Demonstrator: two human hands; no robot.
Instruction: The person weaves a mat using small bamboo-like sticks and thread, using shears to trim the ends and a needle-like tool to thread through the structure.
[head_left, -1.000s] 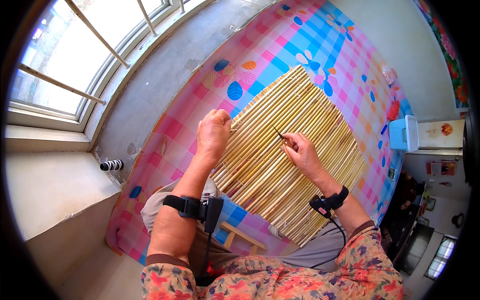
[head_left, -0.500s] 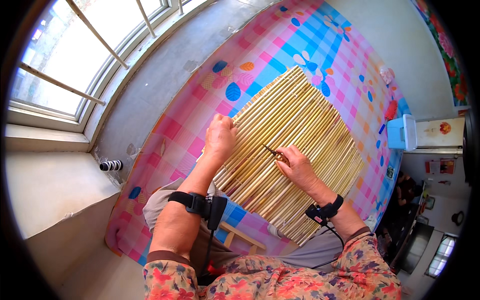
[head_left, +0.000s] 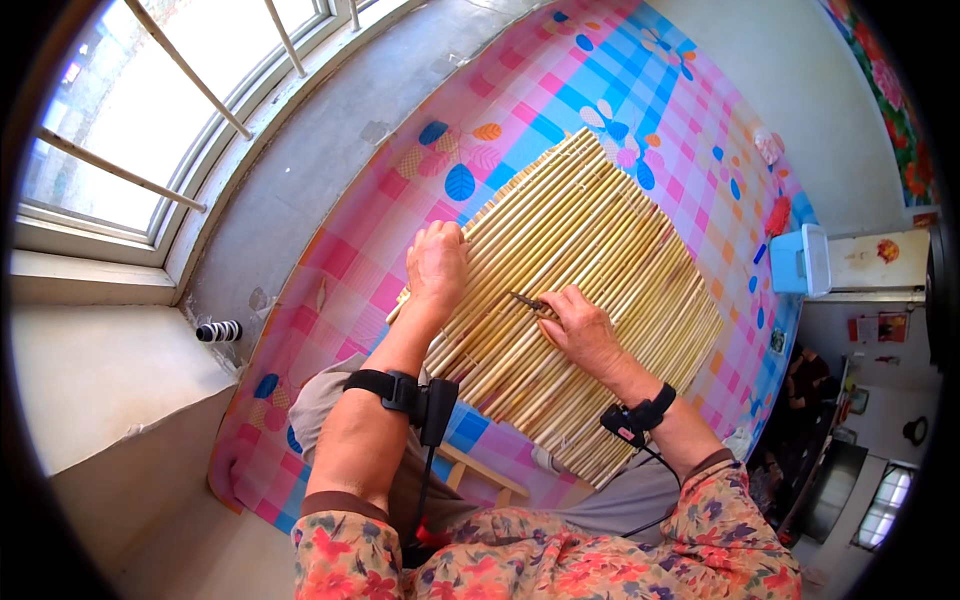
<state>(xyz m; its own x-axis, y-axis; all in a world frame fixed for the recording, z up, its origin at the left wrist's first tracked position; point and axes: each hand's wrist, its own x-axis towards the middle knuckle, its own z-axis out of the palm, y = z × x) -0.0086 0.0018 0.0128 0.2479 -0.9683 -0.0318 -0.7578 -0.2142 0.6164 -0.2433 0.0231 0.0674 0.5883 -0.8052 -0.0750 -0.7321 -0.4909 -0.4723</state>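
At frame centre, left hand point(head_left: 437, 262) grips the stiff, light reed mat point(head_left: 590, 270) edge; right hand point(head_left: 580, 325) fingers pinch a thin dark tool point(head_left: 527, 300).

Red-yellow sticker point(head_left: 887, 250) on white cabinet point(head_left: 870, 262)

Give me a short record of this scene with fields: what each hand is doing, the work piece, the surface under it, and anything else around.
left hand: fist closed on the near-left edge of the reed mat
right hand: resting on the mat, pinching a thin dark pointed tool, exact kind unclear
work piece: mat of pale yellow stalks laid side by side
surface: checked pink and blue cloth with leaf prints
wrists: a black strap with a small device on each
nearby: barred window at left, light blue box at right
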